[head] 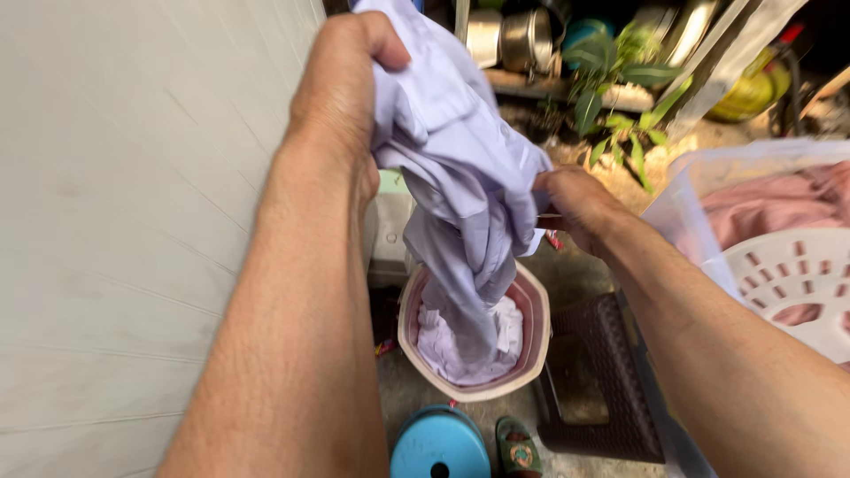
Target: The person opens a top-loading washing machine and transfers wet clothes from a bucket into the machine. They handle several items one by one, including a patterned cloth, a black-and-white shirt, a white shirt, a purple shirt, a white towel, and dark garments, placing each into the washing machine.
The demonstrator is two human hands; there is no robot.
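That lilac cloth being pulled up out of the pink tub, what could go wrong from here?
1. The lilac cloth hangs twisted from the left hand and right hand; its lower end still sits in the pink tub, so a hard pull might tip the tub.
2. If the grip slips, the cloth could miss the tub and land on the dirty ground near the sandal and blue stool.

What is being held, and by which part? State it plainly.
Both hands hold a pale lilac garment over the pink tub: left hand grips its bunched top, right hand pinches its side edge.
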